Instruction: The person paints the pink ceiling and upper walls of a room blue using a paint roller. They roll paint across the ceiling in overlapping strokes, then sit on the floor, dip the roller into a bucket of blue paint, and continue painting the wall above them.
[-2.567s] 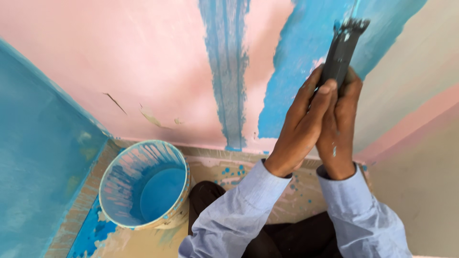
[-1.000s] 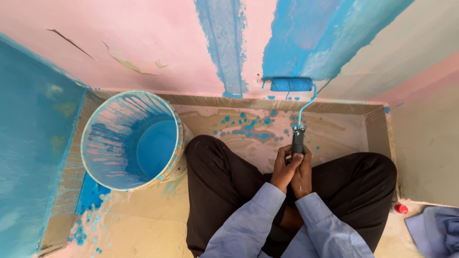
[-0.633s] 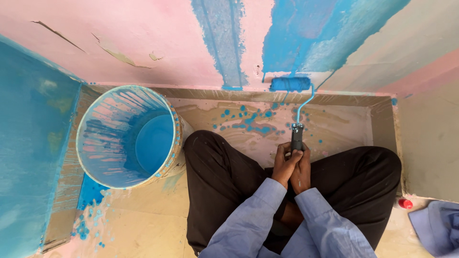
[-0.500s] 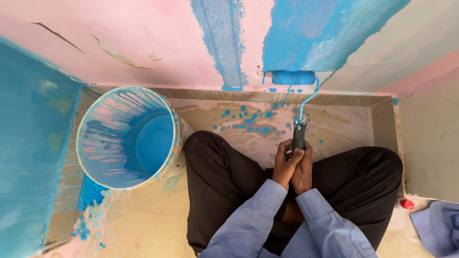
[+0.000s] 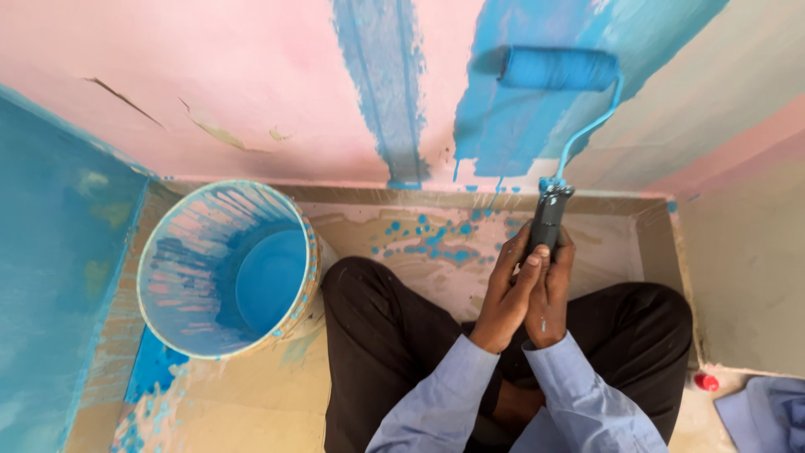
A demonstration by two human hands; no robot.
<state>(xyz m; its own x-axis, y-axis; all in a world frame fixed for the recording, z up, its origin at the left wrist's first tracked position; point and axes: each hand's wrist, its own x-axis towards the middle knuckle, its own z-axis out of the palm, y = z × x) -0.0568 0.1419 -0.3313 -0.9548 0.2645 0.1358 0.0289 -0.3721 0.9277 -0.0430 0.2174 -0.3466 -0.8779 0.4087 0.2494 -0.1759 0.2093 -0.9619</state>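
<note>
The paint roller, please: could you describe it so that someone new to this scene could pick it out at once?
Find the pink wall with its blue-painted patch on the right. The paint roller rests against that patch, its bent wire running down to a dark handle gripped by the left hand and right hand. Unlike the open bucket on the floor, it is a blue, fuzzy cylinder.

The roller is pressed against the wall ahead, above and to the right of the bucket. Its handle is held below it by the left hand and the right hand, which are clasped together, the left just beside the right. The bucket is set on the floor, left of the crossed legs. Paint is held inside it. A cloth is laid on the floor at far right, a small cap just beside it.
</note>
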